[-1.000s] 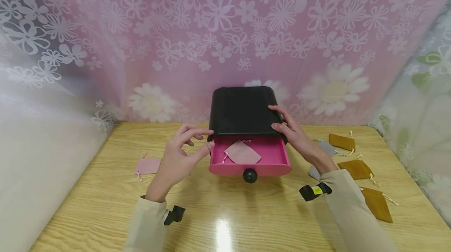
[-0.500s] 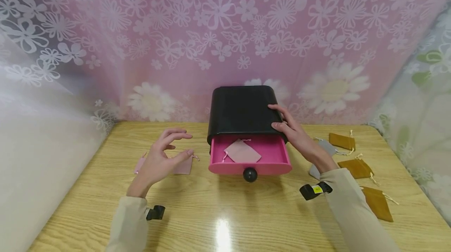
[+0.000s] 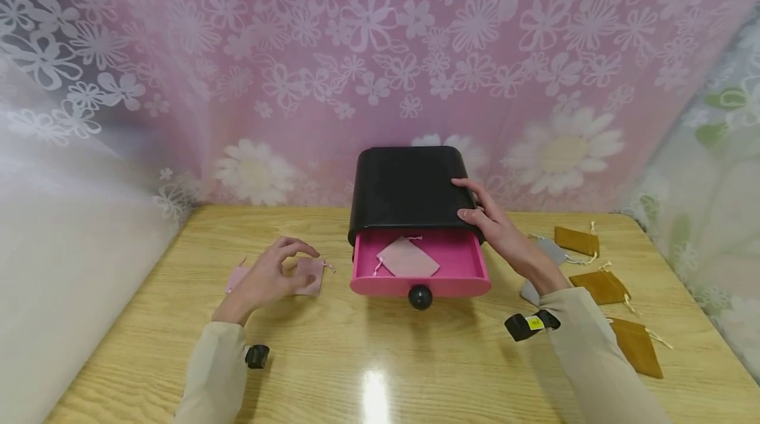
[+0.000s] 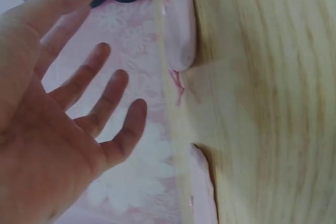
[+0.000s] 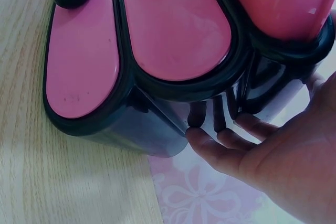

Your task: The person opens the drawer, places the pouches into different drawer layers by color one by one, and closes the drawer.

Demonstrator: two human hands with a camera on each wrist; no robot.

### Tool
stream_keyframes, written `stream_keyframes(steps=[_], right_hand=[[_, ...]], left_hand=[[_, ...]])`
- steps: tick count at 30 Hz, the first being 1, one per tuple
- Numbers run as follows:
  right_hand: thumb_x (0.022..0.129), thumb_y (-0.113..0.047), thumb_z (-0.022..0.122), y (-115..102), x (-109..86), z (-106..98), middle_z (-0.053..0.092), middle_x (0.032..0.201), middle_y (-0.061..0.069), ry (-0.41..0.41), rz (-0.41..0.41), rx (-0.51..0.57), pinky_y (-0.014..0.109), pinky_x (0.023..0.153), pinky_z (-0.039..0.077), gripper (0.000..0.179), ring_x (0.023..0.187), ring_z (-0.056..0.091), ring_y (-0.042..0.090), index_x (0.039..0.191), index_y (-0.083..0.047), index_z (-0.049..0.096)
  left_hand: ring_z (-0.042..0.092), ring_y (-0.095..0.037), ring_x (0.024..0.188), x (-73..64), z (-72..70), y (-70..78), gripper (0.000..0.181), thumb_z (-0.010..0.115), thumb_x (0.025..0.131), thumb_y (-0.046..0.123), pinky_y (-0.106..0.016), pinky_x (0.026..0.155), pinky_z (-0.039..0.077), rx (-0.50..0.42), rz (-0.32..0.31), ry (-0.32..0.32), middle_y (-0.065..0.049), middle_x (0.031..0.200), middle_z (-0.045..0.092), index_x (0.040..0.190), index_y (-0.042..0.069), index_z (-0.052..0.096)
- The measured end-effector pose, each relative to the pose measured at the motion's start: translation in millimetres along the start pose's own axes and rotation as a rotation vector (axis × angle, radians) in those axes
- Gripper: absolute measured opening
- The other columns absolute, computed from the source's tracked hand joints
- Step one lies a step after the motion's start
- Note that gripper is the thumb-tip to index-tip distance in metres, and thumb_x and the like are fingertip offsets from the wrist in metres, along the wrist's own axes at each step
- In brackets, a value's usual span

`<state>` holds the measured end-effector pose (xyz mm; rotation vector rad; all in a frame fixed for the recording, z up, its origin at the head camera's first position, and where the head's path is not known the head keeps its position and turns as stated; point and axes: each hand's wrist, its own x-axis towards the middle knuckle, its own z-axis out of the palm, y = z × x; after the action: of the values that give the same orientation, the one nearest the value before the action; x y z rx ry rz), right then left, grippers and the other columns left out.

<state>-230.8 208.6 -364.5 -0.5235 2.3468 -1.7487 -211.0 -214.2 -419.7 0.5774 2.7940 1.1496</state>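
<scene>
My left hand [image 3: 270, 279] hovers over a pink drawstring pouch [image 3: 313, 272] on the table, thumb and fingers spread apart with nothing between them. In the left wrist view the palm [image 4: 47, 150] faces that pouch [image 4: 181, 30], which lies apart from the fingers. My right hand [image 3: 501, 236] holds the right side of a black drawer cabinet [image 3: 410, 186], thumb and index finger on its top, the other fingers against its ribbed side [image 5: 210, 114]. Its pink top drawer [image 3: 463, 259] is pulled out by its round black knob's side, and a pale pink pouch [image 3: 408, 258] lies inside.
Another pink pouch [image 3: 236, 277] lies left, partly behind the left hand. Right of the cabinet are brown pouches [image 3: 600, 283] and grey pouches [image 3: 551, 249], some partly hidden by the right arm. Lower drawers [image 5: 84, 61] are closed. A flowered curtain [image 3: 332, 81] hangs behind the table.
My left hand has moved left and down from the drawer's left edge to above the pink pouch. The right hand stays on the cabinet, and the pouch remains in the drawer.
</scene>
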Motion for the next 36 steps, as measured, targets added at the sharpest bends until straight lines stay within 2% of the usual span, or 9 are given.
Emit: stream_keyframes(steps=[4, 11, 15, 23, 29, 36], right_hand=[[0.109, -0.027, 0.043, 1.6, 0.4, 0.6, 0.023, 0.167, 0.015, -0.003, -0.006, 0.003, 0.013, 0.095, 0.046, 0.057, 0.141, 0.040, 0.037, 0.161, -0.025, 0.021], [0.109, -0.026, 0.042, 4.3, 0.0, 0.8, 0.024, 0.167, 0.015, -0.002, -0.003, -0.004, 0.014, 0.095, 0.047, 0.057, 0.140, 0.040, 0.037, 0.161, -0.025, 0.021], [0.109, -0.026, 0.042, 4.2, -0.6, 0.4, 0.024, 0.166, 0.016, -0.001, -0.006, -0.006, 0.014, 0.095, 0.046, 0.057, 0.141, 0.040, 0.038, 0.161, -0.025, 0.021], [0.109, -0.027, 0.042, 4.0, -1.0, -0.1, 0.022, 0.167, 0.015, -0.003, -0.003, -0.012, 0.014, 0.094, 0.047, 0.057, 0.142, 0.039, 0.039, 0.162, -0.025, 0.020], [0.109, -0.027, 0.042, 2.9, -1.5, -0.2, 0.024, 0.166, 0.018, -0.007, -0.007, -0.016, 0.014, 0.095, 0.046, 0.057, 0.141, 0.040, 0.038, 0.162, -0.024, 0.020], [0.109, -0.026, 0.041, 3.1, 0.2, -0.5, 0.022, 0.166, 0.016, -0.010, -0.012, -0.019, 0.014, 0.094, 0.046, 0.057, 0.142, 0.038, 0.038, 0.162, -0.025, 0.019]], left_hand=[[0.052, -0.042, 0.124, 0.8, 0.0, -7.0, 0.035, 0.078, 0.087, 0.013, -0.064, 0.100, 0.045, 0.013, 0.001, -0.030, -0.012, 0.130, 0.057, 0.121, 0.012, 0.069], [0.047, -0.044, 0.135, 5.0, 2.6, -13.3, 0.040, 0.082, 0.086, 0.018, -0.068, 0.108, 0.039, 0.053, -0.081, -0.090, -0.013, 0.142, 0.054, 0.125, 0.017, 0.069], [0.049, -0.046, 0.134, 6.5, 4.1, -15.0, 0.038, 0.082, 0.086, 0.018, -0.068, 0.107, 0.039, 0.083, -0.077, -0.107, -0.017, 0.144, 0.054, 0.122, 0.016, 0.071], [0.055, -0.040, 0.126, 8.1, 8.2, -15.3, 0.034, 0.081, 0.087, 0.015, -0.061, 0.103, 0.046, 0.105, -0.105, -0.123, -0.017, 0.141, 0.056, 0.120, 0.017, 0.072], [0.053, -0.041, 0.131, 8.7, 12.3, -17.7, 0.031, 0.081, 0.088, 0.012, -0.061, 0.108, 0.044, 0.108, -0.127, -0.119, -0.016, 0.139, 0.058, 0.118, 0.015, 0.074], [0.054, -0.041, 0.128, 10.9, 13.2, -19.7, 0.027, 0.081, 0.087, 0.012, -0.061, 0.107, 0.044, 0.126, -0.132, -0.106, -0.015, 0.135, 0.059, 0.114, 0.015, 0.075]])
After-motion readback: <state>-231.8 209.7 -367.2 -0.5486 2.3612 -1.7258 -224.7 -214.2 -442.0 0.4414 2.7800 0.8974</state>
